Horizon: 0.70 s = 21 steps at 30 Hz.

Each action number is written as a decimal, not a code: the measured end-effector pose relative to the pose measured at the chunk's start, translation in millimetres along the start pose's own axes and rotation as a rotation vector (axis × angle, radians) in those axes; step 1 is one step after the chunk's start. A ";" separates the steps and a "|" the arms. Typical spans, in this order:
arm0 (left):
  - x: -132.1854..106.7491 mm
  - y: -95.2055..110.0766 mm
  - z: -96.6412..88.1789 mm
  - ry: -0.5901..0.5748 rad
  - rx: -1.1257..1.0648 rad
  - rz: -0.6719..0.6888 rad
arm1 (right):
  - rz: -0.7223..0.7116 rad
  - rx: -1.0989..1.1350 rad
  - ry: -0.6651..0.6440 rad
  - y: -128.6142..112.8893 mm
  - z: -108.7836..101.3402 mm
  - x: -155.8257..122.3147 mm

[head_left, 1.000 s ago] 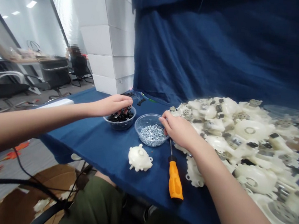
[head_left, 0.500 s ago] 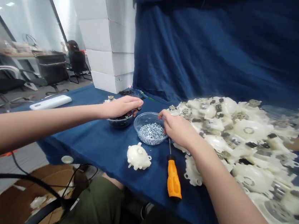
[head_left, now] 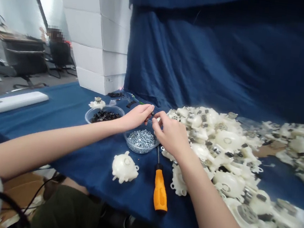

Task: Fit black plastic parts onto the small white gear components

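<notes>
The fingers of the left hand are pressed together in a pinch on a small dark part. The right hand closes thumb and forefinger on the same part from the other side. The part hangs in the air, directly above a clear bowl of screws.

If one pinch loosens, I think the part may drop among the screws or onto the blue cloth and be hard to find. It is tiny and black; its shape is too small to tell.

Left of the fingers stands a bowl of black parts. Below them, toward the person, lie a white plastic housing and an orange-handled screwdriver. To their right is a pile of white housings.
</notes>
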State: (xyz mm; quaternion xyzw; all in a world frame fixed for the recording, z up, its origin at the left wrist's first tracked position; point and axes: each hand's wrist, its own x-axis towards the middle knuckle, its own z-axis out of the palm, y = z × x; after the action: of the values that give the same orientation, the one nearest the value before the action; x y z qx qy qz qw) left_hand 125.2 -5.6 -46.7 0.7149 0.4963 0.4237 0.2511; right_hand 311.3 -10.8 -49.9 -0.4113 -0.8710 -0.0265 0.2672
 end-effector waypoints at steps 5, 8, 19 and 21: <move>-0.1 -5.7 -1.8 -0.094 -0.104 0.114 | 0.011 -0.002 0.011 -1.7 0.2 1.4; -6.2 -6.9 -3.8 -0.115 -0.120 0.160 | 0.001 -0.009 0.010 -1.6 1.9 1.4; -29.9 -1.1 -5.6 0.078 0.085 0.218 | -0.117 -0.010 0.177 -2.9 3.6 -4.1; -33.4 -2.9 -5.6 0.109 0.112 0.236 | -0.158 -0.001 0.214 -5.0 1.3 -3.4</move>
State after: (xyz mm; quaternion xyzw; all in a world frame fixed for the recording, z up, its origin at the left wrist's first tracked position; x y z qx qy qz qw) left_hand 114.0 -35.6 -57.9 0.7571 0.4448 0.4600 0.1318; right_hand 308.8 -16.0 -51.8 -0.3366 -0.8671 -0.0917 0.3556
